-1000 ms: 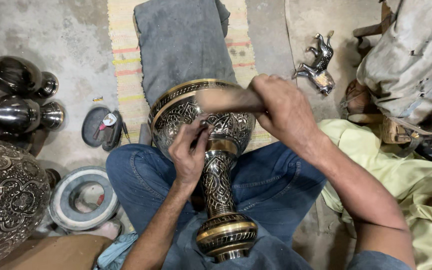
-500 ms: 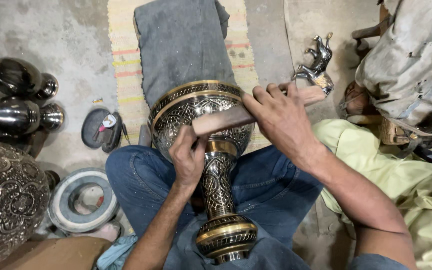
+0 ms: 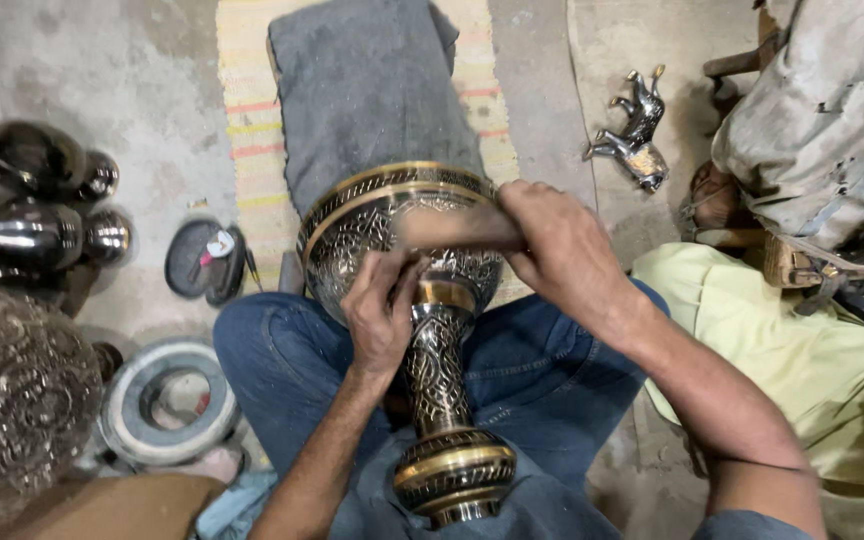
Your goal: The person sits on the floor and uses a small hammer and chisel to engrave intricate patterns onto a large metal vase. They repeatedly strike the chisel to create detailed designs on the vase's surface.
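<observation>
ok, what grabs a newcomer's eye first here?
The big engraved brass-and-dark metal goblet vase lying across the person's lap, centre frame. The left hand presses at its neck while the right hand holds a blurred wooden block over the bowl. A small silver horse figurine lies upper right.

Metalcraft floor workshop: engraved brass vases, bare concrete floor.

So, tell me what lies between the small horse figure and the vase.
In the head view, between the horse figure and the vase lie bare concrete floor and the striped mat's edge, nothing else.
</observation>
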